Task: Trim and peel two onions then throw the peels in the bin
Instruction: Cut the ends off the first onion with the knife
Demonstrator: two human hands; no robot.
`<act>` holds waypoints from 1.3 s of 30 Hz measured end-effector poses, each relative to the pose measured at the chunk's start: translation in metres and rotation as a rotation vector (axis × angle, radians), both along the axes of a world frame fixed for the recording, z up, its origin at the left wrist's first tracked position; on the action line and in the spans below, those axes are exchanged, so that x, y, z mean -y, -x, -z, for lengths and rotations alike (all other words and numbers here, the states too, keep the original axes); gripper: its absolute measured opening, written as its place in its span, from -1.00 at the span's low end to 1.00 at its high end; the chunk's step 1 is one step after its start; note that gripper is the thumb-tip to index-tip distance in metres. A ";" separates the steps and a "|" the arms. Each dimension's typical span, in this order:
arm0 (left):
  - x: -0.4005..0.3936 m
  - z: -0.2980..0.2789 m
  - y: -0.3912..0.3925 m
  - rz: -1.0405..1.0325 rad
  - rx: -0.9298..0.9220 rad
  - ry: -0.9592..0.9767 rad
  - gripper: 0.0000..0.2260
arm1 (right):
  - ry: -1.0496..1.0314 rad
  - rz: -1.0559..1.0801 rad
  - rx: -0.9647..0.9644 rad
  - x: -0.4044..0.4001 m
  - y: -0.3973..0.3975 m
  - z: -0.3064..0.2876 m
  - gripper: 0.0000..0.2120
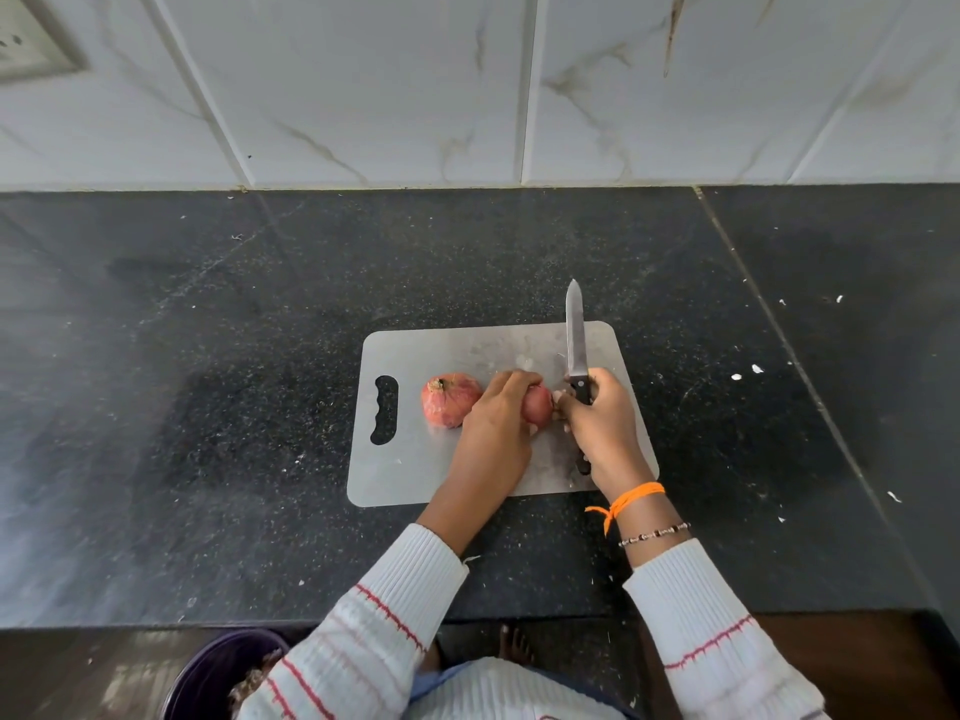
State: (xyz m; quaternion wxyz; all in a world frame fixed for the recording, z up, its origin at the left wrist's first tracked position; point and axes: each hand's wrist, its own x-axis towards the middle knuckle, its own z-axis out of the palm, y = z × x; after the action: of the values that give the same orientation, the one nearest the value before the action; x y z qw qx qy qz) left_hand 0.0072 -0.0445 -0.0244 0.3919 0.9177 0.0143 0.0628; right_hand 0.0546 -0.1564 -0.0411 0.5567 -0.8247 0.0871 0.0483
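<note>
While the left hand (496, 418) keeps its grip curled over one onion (537, 404) on the board (415, 470), the right hand (602, 423) just beside it is closed round the knife (575, 340), whose blade points away past the board's far edge. To trim well, I'd judge, the fingertips should tuck back from the end nearest the knife, and the blade should come down square, taking only a thin slice off that tip. A second onion (449, 401), unpeeled, sits touching the far side of the left grip, and the bin (208, 678) waits below the tabletop (208, 407) edge.
</note>
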 end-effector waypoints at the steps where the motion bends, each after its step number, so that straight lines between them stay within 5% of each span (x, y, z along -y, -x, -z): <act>1: 0.001 -0.001 0.000 0.008 -0.006 -0.006 -0.57 | 0.021 -0.018 0.024 0.001 0.000 0.000 -0.88; 12: 0.009 -0.001 -0.008 0.013 -0.021 -0.131 -0.60 | 0.366 -0.172 0.399 -0.006 0.003 0.000 -0.92; 30: 0.022 0.003 0.005 -0.098 0.052 -0.118 -0.61 | 0.169 0.167 0.081 -0.018 0.002 0.003 -0.90; 39: 0.024 -0.001 -0.001 -0.113 -0.017 -0.100 -0.61 | 0.198 0.173 0.247 -0.011 0.015 0.008 -0.92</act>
State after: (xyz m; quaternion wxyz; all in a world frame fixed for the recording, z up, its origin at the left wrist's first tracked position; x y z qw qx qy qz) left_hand 0.0079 -0.0687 -0.0233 0.3414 0.9344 0.0662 0.0777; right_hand 0.0399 -0.1459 -0.0488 0.4814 -0.8645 0.0931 -0.1103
